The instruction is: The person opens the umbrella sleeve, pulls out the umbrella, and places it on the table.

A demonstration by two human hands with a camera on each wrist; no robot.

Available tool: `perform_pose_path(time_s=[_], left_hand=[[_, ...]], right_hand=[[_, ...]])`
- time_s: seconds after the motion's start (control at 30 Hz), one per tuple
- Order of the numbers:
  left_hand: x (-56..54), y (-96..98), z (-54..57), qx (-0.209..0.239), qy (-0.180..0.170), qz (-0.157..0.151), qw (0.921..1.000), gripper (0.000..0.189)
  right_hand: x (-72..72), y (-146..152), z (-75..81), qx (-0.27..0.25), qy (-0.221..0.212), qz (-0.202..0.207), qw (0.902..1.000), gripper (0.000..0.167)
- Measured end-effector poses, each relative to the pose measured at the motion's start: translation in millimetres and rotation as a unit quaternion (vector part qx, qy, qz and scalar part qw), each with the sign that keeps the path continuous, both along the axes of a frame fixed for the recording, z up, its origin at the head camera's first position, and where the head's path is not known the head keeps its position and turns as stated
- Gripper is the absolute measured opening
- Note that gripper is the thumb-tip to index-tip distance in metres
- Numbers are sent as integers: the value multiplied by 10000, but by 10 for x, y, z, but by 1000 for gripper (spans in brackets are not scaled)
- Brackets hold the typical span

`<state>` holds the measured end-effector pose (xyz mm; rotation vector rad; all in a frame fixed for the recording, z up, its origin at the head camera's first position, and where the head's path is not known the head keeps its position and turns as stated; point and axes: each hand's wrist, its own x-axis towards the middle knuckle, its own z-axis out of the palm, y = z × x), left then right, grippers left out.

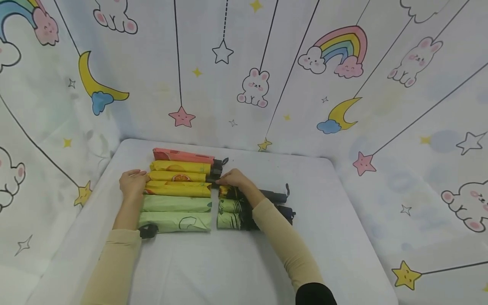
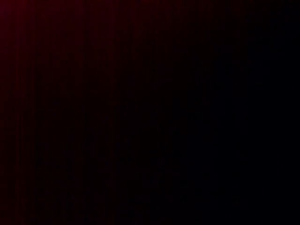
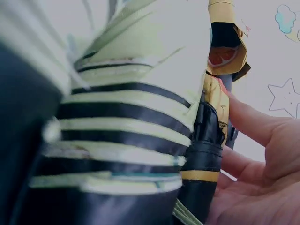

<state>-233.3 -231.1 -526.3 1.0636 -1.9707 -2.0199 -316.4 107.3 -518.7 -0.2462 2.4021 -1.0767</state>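
Note:
Several folding umbrellas lie side by side on the table. My left hand [image 1: 133,185] holds the left end of the middle yellow umbrella with an orange-slice print [image 1: 179,176]. At its other end, my right hand [image 1: 237,179] pinches the dark handle. One yellow umbrella [image 1: 181,165] lies above it, another yellow umbrella [image 1: 179,189] below. Under my right wrist is a yellow umbrella with a black handle [image 1: 274,195]. The right wrist view shows a green-and-black striped umbrella [image 3: 126,122] up close, beside my fingers. The left wrist view is almost black.
A red umbrella [image 1: 183,155] lies at the back of the row. Two light green umbrellas [image 1: 177,221] lie at the front left, with a black handle end [image 1: 148,231] at the near corner. Striped green umbrellas [image 1: 229,220] lie to their right. A white cloth covers the table [image 1: 183,267]; a printed curtain [image 1: 213,93] stands behind.

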Motion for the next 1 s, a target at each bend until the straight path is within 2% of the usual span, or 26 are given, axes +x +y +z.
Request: perform_pose_path(time_s=[0.17, 0.33, 0.47, 0.6, 0.73, 0.83, 1.0], left_hand=[[-10, -12, 4, 282, 47, 152, 9995, 59], [-9, -27, -13, 402, 52, 167, 9990, 62], [-5, -38, -40, 543, 60, 216, 9983, 64], [16, -42, -52, 618, 149, 284, 9976, 64], [41, -41, -56, 441, 194, 239, 9986, 62], [48, -46, -59, 219, 186, 154, 9995, 62], [40, -57, -73, -283, 113, 23, 9995, 62]], right_hand=[[-43, 4, -7, -147, -90, 7, 9999, 40], [-64, 20, -18, -447, -230, 19, 9987, 31], [-85, 42, -28, -745, -489, 149, 9959, 40], [-82, 35, -35, -746, -520, -26, 9959, 45], [-52, 0, -46, -741, -420, -479, 9952, 53], [-31, -17, -54, -964, -444, -732, 9917, 61], [-23, -25, -70, -1425, -526, -916, 9841, 53]])
